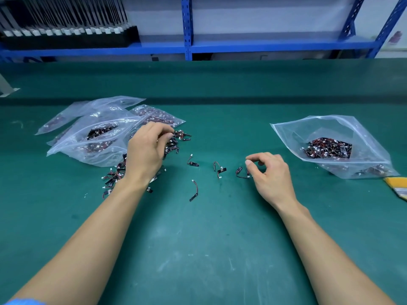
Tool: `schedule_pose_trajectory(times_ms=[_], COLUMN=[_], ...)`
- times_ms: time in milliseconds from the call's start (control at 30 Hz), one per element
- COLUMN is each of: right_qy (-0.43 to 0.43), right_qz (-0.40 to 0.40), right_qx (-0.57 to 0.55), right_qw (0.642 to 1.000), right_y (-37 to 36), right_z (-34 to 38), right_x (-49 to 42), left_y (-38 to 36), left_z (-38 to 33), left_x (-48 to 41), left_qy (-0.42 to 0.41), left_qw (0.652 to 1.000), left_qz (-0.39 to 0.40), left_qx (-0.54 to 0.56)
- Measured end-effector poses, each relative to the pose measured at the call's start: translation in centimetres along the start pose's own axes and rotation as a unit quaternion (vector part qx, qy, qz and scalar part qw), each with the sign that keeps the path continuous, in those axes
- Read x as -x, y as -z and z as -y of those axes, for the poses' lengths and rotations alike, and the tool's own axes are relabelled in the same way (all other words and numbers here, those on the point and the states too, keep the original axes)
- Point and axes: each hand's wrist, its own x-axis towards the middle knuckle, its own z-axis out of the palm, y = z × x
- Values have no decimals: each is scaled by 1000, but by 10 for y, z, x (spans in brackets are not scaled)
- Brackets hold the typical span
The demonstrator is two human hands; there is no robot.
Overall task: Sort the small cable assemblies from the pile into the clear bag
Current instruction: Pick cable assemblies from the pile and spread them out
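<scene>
The small cable assemblies (220, 169), each a flat black strip trailing thin red and black wires to a tiny white plug, look feather-light and limp in the wire. They should lift with a fingertip pinch, but the leads are likely to snag on one another. The stiff black strip is the better place to take hold, since pulling a wire would probably drag neighbours along. Most lie in a tangled pile (174, 144) on the green bench mat (220, 238), just beside a heap of filled clear plastic zip bags (94, 133). A few are scattered singly between the hands. The open clear bag (326, 126) that receives them lies well apart to the right, already partly filled. The left hand (149, 153) reaches palm-down over the pile, its fingers curled and pinching assemblies at the far edge. The right hand (269, 175) hovers clawed over one loose assembly; whether it grips anything I cannot tell, as the palm hides the contact.
</scene>
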Motion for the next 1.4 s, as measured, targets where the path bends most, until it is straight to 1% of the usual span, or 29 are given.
schedule_pose_trajectory(times_ms=[133, 200, 300, 400, 500, 600, 667, 700, 767, 833, 933, 1067, 1233, 1400], right_qy=[-2, -1, -3, -3, 0, 7, 38, 61, 103, 128, 145, 150, 101, 81], right_qz=[3, 2, 4, 5, 9, 14, 33, 54, 119, 181, 237, 249, 264, 294], right_qx=[-2, -4, -14, -15, -12, -3, -2, -15, -64, -93, -69, -82, -148, -143], right_qw=[1000, 1000, 1000, 1000, 1000, 1000, 999, 997, 985, 971, 958, 953, 948, 942], right_y=[0, -1, -1, -1, -1, 1, 5, 8, 13, 14, 10, 3, 5, 26], right_z=[0, -1, -1, -2, -1, 1, 7, 11, 20, 27, 35, 38, 41, 38], right_x=[0, 0, 0, 0, 0, 1, 2, 3, 8, 14, 20, 24, 23, 15], left_y=[10, 14, 19, 20, 16, 8, 2, 0, -4, -6, -9, -9, -10, -9], left_z=[-6, -13, -29, -50, -69, -81, -84, -85, -84, -83, -82, -83, -86, -83], left_x=[7, 11, 17, 26, 36, 45, 49, 51, 55, 58, 62, 65, 66, 66], left_qy=[35, 47, 81, 118, 147, 166, 177, 184, 200, 212, 223, 234, 247, 257], left_qw=[998, 995, 985, 968, 939, 915, 906, 903, 896, 891, 884, 861, 842, 838], left_qz=[-49, -56, -57, -34, 18, 67, 92, 100, 113, 121, 124, 114, 107, 106], left_qx=[35, 66, 140, 219, 311, 361, 373, 375, 379, 383, 392, 437, 468, 470])
